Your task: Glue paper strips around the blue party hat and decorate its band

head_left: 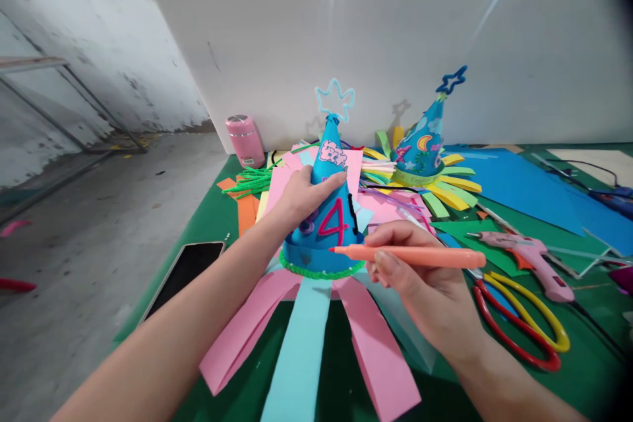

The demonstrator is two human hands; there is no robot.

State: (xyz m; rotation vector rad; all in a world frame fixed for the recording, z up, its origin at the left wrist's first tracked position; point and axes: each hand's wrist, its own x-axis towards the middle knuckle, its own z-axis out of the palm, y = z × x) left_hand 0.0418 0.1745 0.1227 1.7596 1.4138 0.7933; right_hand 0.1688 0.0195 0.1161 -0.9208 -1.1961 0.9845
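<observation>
A blue paper party hat (324, 214) stands upright in front of me, with a pink number 4, a green fuzzy rim and a light-blue star on its tip. Pink and light-blue paper strips (299, 346) spread out from its base. My left hand (306, 194) is closed round the hat's left side, the thumb across its front. Between the fingers of my right hand (413, 277) is an orange marker (420, 256), held level. Its reddish tip points left, close to the hat's lower band; whether it touches cannot be told.
A second blue hat (420, 145) stands behind on the right. At right lie red-and-yellow scissors (531, 336), a pink glue gun (537, 257) and blue sheets (519, 184). At left are a phone (185, 273), green pipe cleaners (252, 181) and a pink bottle (246, 142). A white board (395, 46) closes the back.
</observation>
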